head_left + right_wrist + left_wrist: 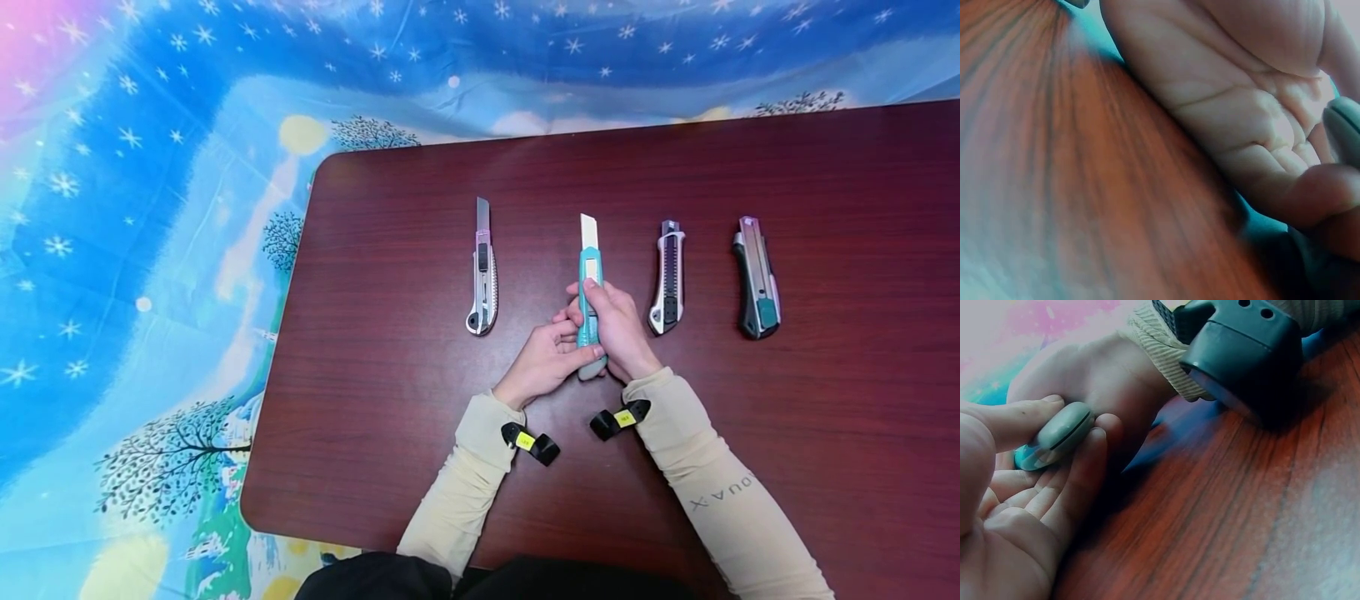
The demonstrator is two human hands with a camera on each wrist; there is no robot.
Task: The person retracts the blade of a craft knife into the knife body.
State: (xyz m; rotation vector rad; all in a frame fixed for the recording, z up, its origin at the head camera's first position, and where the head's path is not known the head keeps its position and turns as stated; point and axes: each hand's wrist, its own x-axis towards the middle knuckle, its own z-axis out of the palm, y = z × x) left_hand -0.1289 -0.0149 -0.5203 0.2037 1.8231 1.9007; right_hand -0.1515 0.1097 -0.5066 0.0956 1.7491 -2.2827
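Observation:
A teal utility knife (589,258) with its wide blade extended points away from the person, near the middle of the table. The right hand (618,321) grips its handle from the right, with the thumb on top just below the white label. From the left, the left hand (546,357) pinches the lower handle, thumb on top and fingers beneath. The knife's grey rounded end (1067,430) shows between thumb and fingers in the left wrist view. In the right wrist view the same grey end (1344,131) appears at the right edge, beside the right palm (1229,106).
A silver utility knife (485,279) with blade out lies to the left. On the right lie a white-and-black utility knife (667,279) and a black-and-grey one with a green slider (759,283). The dark red wooden table (375,375) meets a patterned cloth (187,208) behind and at left.

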